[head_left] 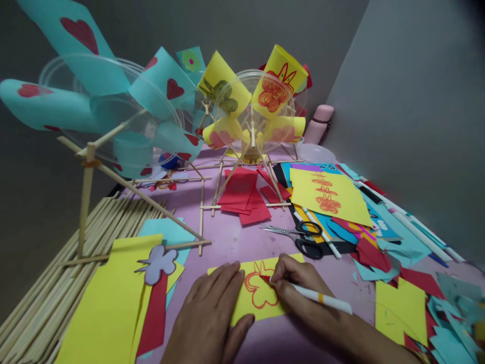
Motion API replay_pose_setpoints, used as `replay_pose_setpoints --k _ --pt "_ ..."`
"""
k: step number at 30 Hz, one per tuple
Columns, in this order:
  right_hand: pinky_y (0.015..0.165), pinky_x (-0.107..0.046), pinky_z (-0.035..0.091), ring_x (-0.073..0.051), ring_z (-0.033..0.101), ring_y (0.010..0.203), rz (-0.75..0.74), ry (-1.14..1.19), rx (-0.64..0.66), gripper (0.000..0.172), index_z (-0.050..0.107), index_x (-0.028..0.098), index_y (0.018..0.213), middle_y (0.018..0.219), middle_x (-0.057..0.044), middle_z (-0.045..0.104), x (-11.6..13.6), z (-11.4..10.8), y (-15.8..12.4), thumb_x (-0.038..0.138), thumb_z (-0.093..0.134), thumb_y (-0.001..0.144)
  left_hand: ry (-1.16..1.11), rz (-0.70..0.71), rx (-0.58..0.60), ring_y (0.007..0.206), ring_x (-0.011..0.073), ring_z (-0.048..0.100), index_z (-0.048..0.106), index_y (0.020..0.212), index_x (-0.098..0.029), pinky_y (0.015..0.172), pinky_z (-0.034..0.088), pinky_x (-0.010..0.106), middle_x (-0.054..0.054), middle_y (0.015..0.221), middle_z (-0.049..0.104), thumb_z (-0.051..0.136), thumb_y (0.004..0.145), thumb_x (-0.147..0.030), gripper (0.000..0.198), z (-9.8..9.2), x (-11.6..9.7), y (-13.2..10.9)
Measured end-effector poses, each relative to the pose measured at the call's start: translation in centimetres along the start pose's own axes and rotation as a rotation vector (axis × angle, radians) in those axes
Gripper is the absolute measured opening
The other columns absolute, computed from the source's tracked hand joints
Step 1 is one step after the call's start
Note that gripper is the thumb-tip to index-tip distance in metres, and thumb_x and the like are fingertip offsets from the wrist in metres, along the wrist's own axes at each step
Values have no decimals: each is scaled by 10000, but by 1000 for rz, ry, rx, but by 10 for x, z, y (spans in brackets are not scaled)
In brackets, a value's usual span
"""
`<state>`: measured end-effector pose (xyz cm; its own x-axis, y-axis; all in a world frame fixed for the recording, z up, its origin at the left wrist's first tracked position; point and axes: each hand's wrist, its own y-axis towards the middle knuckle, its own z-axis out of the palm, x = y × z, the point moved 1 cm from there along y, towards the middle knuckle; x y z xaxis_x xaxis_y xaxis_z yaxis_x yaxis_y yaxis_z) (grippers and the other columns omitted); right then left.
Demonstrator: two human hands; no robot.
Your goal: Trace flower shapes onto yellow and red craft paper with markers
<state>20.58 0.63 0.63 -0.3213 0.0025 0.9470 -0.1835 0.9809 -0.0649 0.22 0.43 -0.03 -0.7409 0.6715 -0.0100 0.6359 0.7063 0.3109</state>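
Observation:
My left hand [212, 308] lies flat, fingers stretched out, on the left part of a small yellow paper [237, 316]. A red butterfly outline [261, 301] is drawn on that paper, with extra curved lines in its upper left wing. My right hand [303, 288] grips a white marker [326, 299] whose red tip touches the drawing near the butterfly's top. Left of my left hand, a grey-purple butterfly cutout [159, 264] rests on yellow sheets [102, 303]. Black-handled scissors [291, 233] lie just beyond the paper.
Stick-framed wheels with blue paper loops [155, 93] and yellow paper loops [280, 83] stand behind. Wooden sticks [34, 283] are piled at left. Red cards [242, 189], a yellow sheet with butterflies [333, 197], markers [413, 222] and paper scraps [401, 308] lie around; a pink bottle [320, 124] stands behind.

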Motion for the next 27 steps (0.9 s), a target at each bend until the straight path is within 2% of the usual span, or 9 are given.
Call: replay_pose_setpoints --k 11,20,27 --pt "507 -234 299 -126 408 555 5 7 23 108 483 216 740 593 60 461 2 0 1 123 428 728 38 19 -26 1057 286 623 541 1222 -139 779 579 443 110 1231 630 561 843 -396 458 -2 -1 3" --pt "518 -222 311 -118 442 580 13 10 45 127 493 210 752 628 59 502 2 1 3 91 450 736 57 34 -32 1055 284 627 543 1219 -128 768 583 448 115 1234 627 532 862 -396 447 -2 -1 5" --pt "512 -216 308 -110 451 574 -25 7 56 126 498 206 760 625 63 513 1 1 2 86 459 745 22 -1 -15 1092 282 604 524 1253 -153 818 560 446 105 1269 605 531 863 -401 463 0 -2 0"
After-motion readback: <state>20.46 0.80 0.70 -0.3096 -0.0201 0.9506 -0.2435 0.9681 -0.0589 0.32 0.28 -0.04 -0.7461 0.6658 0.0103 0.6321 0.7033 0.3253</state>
